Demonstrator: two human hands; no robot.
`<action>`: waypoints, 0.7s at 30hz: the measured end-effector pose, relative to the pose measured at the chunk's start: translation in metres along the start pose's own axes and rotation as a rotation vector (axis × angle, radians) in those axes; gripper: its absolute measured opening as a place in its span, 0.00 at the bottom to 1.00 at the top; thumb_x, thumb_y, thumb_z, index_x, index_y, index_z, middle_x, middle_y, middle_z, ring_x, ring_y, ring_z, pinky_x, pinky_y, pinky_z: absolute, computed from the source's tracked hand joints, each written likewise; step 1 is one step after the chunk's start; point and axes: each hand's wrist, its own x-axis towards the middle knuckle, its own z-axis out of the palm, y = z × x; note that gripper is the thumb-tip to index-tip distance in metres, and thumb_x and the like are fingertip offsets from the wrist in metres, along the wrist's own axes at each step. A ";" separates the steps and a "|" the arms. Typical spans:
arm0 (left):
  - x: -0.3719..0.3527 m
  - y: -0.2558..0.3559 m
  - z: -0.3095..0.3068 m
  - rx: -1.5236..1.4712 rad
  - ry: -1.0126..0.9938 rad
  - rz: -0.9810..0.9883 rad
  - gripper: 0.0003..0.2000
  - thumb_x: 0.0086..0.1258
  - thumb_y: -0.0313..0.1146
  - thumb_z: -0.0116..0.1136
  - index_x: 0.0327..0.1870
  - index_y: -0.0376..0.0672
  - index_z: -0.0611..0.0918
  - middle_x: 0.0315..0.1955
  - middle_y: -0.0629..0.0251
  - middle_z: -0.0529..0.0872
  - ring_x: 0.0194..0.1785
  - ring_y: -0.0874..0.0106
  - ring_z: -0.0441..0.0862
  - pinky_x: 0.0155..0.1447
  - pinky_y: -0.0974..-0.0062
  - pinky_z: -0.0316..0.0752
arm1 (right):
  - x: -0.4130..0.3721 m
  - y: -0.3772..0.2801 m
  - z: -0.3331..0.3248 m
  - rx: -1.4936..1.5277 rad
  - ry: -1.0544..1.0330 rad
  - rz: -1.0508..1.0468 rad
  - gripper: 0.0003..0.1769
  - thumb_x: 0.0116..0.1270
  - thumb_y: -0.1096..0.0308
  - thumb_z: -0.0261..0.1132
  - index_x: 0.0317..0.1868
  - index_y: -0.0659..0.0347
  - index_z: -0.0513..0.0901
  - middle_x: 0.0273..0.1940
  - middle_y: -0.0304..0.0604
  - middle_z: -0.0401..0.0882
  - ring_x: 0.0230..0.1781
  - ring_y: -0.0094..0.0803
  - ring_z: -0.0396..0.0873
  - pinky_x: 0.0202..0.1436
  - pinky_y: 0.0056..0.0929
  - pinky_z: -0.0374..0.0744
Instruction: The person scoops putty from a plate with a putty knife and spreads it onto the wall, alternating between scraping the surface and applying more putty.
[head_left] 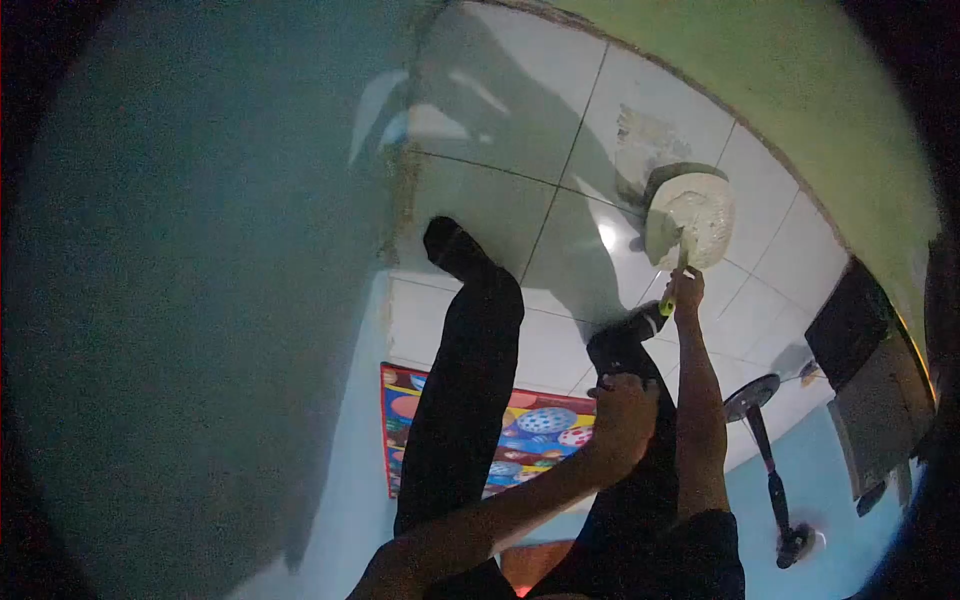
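Observation:
My right hand (686,288) is closed around the yellow-green handle of a paintbrush (668,302). The brush's far end is over a round, shallow container (725,205), inside which lies a cream, lumpy substance like thick paint or putty. Its bristles are hard to make out. My left hand (625,418) rests curled against my right leg (640,360), near the knee. The fingers there are folded and dark, so I cannot see whether anything is in them.
White floor tiles (480,210) carry a smeared patch (645,145) beside the container. A grey-blue wall (220,250) rises at left and a green wall (850,110) at right. A colourful mat (545,425), a pedestal fan (760,430) and dark panels (875,420) stand nearby.

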 end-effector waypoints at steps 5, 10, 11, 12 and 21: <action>-0.005 -0.016 -0.019 0.033 -0.123 0.085 0.20 0.71 0.35 0.54 0.62 0.40 0.75 0.49 0.49 0.79 0.56 0.54 0.78 0.52 0.47 0.77 | -0.006 -0.001 0.034 0.016 0.162 0.184 0.26 0.67 0.69 0.66 0.62 0.63 0.67 0.36 0.45 0.81 0.25 0.27 0.77 0.23 0.26 0.75; -0.007 -0.033 -0.020 0.252 -0.222 0.015 0.20 0.70 0.36 0.56 0.62 0.39 0.74 0.50 0.50 0.79 0.57 0.54 0.78 0.53 0.47 0.76 | -0.016 0.005 0.063 0.350 0.212 0.129 0.26 0.67 0.71 0.65 0.62 0.61 0.64 0.37 0.46 0.81 0.26 0.28 0.77 0.24 0.27 0.75; -0.009 -0.031 -0.022 0.216 -0.200 0.015 0.20 0.70 0.35 0.56 0.61 0.39 0.75 0.50 0.51 0.79 0.56 0.54 0.78 0.52 0.48 0.76 | -0.014 0.000 0.067 0.387 0.232 0.095 0.26 0.67 0.72 0.65 0.62 0.61 0.64 0.37 0.46 0.81 0.27 0.29 0.77 0.26 0.27 0.76; -0.010 -0.029 -0.022 0.178 -0.176 0.013 0.20 0.70 0.34 0.57 0.61 0.39 0.75 0.50 0.51 0.79 0.56 0.55 0.78 0.52 0.48 0.76 | 0.001 0.027 0.071 0.239 0.284 -0.036 0.26 0.66 0.73 0.64 0.62 0.62 0.65 0.38 0.47 0.81 0.29 0.30 0.78 0.31 0.29 0.77; -0.024 -0.025 0.000 0.223 -0.233 0.070 0.21 0.68 0.33 0.58 0.61 0.37 0.75 0.50 0.51 0.79 0.54 0.55 0.78 0.51 0.47 0.75 | 0.004 0.034 0.086 0.584 0.292 -0.130 0.28 0.64 0.69 0.67 0.62 0.66 0.69 0.38 0.55 0.82 0.35 0.34 0.82 0.33 0.31 0.82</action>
